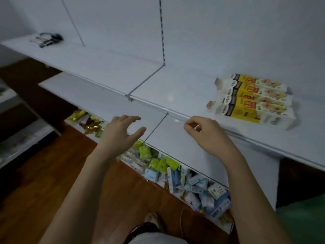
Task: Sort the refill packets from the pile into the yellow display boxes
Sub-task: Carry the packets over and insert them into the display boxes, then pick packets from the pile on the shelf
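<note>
Three yellow-and-white display boxes [253, 100] lie side by side on the upper white shelf [175, 88], at the right. A pile of refill packets [175, 175], green, blue and white, fills the bottom shelf below. My left hand [121, 132] hovers over the middle shelf's front edge with fingers spread and holds nothing. Near the upper shelf's front edge, left of the boxes, my right hand [205, 132] has its fingers loosely curled; nothing shows between them.
A metal divider [146, 80] splits the upper shelf. Dark items [47, 39] lie at the far left of the upper shelf. More gold and green packets [88, 121] sit at the bottom left. Wooden floor [44, 191] lies below, and a green bag [302, 221] is at the lower right.
</note>
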Motion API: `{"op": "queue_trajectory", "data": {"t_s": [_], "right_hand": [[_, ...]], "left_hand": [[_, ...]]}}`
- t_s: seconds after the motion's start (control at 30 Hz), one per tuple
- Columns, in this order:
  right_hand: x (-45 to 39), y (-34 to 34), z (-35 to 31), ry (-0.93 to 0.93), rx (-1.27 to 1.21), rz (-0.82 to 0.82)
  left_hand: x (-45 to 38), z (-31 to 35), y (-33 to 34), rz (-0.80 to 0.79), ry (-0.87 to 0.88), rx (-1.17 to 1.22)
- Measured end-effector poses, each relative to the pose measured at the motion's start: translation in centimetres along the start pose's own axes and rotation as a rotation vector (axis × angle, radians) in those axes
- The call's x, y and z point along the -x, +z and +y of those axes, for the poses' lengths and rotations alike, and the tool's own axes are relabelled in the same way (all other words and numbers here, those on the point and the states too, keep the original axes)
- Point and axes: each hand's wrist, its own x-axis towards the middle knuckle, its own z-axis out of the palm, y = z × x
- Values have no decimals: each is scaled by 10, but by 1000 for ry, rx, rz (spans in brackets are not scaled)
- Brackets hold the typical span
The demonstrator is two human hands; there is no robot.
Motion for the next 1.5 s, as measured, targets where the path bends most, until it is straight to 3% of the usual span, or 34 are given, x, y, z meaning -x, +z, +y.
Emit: {"op": "queue_trajectory", "data": {"t_s": [0.33,0.57,0.83,1.0,1.27,1.5], "right_hand": [[-16,131,-40,7,102,-391],[-54,249,-101,21,249,-717],[-106,373,-189,-45,328,-938],[-168,430,-228,-116,357,-949],[-284,512,-281,-199,483,-1082],[-403,578,-362,-331,408,-1000]], "left_hand": [[158,-145,15,-42,-609,53],[211,-267,16,-284,-877,212],[226,-359,-16,-333,-920,345],[209,-430,-53,-158,-978,260],[102,-521,-56,-303,-938,236],[7,-606,-117,-75,-962,56]]}}
